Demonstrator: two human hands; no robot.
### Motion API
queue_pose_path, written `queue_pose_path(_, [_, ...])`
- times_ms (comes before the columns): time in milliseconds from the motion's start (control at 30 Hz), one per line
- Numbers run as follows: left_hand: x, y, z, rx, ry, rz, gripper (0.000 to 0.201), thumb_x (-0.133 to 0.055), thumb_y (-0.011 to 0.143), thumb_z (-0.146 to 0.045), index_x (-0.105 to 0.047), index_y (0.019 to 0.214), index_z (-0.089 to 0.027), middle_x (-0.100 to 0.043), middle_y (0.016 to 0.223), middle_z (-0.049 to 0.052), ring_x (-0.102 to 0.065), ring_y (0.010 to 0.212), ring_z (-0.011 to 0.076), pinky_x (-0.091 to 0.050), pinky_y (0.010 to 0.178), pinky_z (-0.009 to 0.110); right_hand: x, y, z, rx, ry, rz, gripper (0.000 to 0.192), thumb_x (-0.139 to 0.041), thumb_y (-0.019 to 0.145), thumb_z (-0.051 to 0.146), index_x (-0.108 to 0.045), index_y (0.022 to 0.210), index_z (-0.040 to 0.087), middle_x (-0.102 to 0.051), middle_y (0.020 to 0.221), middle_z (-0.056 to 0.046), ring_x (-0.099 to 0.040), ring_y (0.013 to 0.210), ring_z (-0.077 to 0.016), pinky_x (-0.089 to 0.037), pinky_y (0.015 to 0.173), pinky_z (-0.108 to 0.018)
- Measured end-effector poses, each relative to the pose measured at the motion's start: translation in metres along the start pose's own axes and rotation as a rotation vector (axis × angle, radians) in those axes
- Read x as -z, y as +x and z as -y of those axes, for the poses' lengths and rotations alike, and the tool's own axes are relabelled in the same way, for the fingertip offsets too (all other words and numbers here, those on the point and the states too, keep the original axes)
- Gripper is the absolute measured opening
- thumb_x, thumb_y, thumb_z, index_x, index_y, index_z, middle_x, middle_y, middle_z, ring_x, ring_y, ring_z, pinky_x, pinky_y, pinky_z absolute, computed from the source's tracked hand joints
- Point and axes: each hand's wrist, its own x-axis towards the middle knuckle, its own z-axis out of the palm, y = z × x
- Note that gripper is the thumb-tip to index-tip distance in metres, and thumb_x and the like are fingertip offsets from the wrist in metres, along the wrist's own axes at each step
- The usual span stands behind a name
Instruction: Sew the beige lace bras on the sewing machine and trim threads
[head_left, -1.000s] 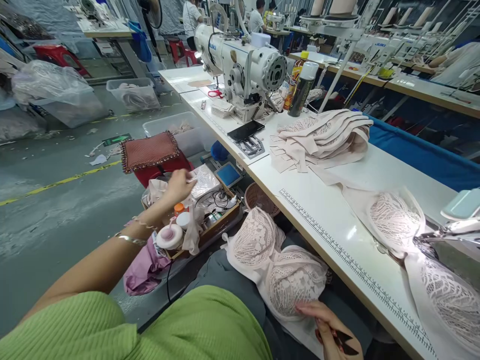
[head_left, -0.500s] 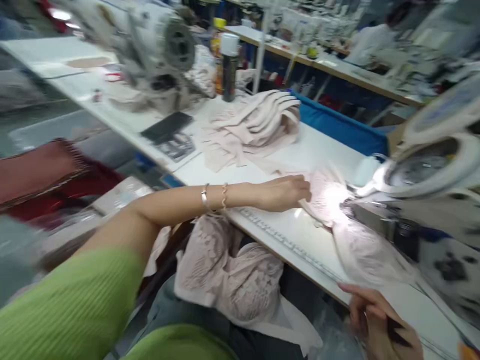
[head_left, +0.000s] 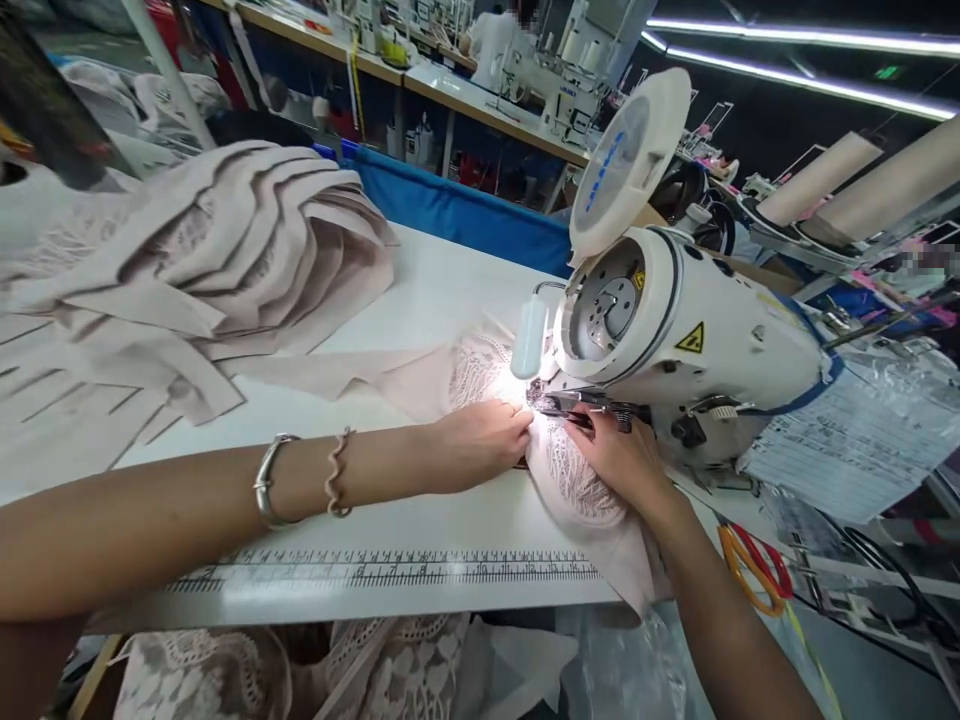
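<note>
A pale pink lace bra (head_left: 577, 485) lies on the white table (head_left: 420, 310) under the needle of a white sewing machine (head_left: 697, 330), lit by the machine's lamp. My left hand (head_left: 480, 445) presses the lace flat just left of the presser foot, fingers together. On the lace just right of it, my right hand (head_left: 622, 460) pinches the fabric with its fingertips at the foot. A dark pointed tip shows by those fingers; I cannot tell what it is. Two bracelets ring my left wrist.
A tall stack of pink fabric pieces (head_left: 225, 250) fills the table's left. A printed ruler (head_left: 390, 570) runs along the front edge. Orange-handled scissors (head_left: 754, 565) and a paper sheet (head_left: 847, 440) lie to the right. More lace (head_left: 225, 670) lies in my lap. A person sits at a far machine.
My view swung right from the side tray to the sewing machine. My left hand left the tray and reached the lace at the needle; my right hand rose from my lap to join it.
</note>
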Motion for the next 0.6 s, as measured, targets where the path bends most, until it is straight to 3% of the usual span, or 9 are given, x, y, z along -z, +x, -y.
queue_pose_path(167, [-0.008,-0.004,-0.007,0.017,0.003,0.047,0.012,-0.057,0.083,-0.004,-0.066,0.079,-0.011,-0.063,0.084,0.012,-0.056,0.077,0.0242,-0.042,0.064,0.035,-0.006,0.003,-0.012,0.136,0.033,0.064,0.024,-0.058,0.091,0.020,-0.073,0.110,0.022,-0.078,0.094,-0.009,-0.072,0.090,-0.0288,-0.051,0.082,-0.037])
queue_pose_path(300, [-0.011,-0.008,-0.006,0.067,-0.057,0.037,0.026,-0.053,0.081,0.001,-0.065,0.099,-0.013,-0.067,0.094,0.011,-0.058,0.087,0.0248,-0.045,0.072,0.035,-0.013,0.008,-0.019,0.165,0.052,0.060,0.027,-0.057,0.089,0.014,-0.071,0.111,0.018,-0.077,0.104,-0.013,-0.070,0.096,-0.0296,-0.050,0.091,-0.041])
queue_pose_path(433, [-0.012,-0.008,0.003,0.119,-0.138,-0.003,0.035,-0.047,0.086,0.001,-0.060,0.114,-0.013,-0.069,0.099,0.011,-0.059,0.082,0.0225,-0.045,0.073,0.035,-0.012,0.009,-0.016,0.271,0.175,0.097,0.045,-0.053,0.086,0.009,-0.066,0.127,0.025,-0.075,0.111,-0.006,-0.068,0.101,-0.0244,-0.051,0.091,-0.036])
queue_pose_path(600, [-0.014,-0.012,0.007,0.129,-0.143,-0.057,0.039,-0.045,0.089,-0.002,-0.055,0.125,-0.013,-0.068,0.115,0.014,-0.062,0.094,0.0251,-0.046,0.079,0.037,-0.003,0.005,-0.009,0.391,0.252,0.183,0.065,-0.045,0.084,0.003,-0.060,0.139,0.033,-0.074,0.100,0.000,-0.067,0.093,-0.0171,-0.052,0.083,-0.026])
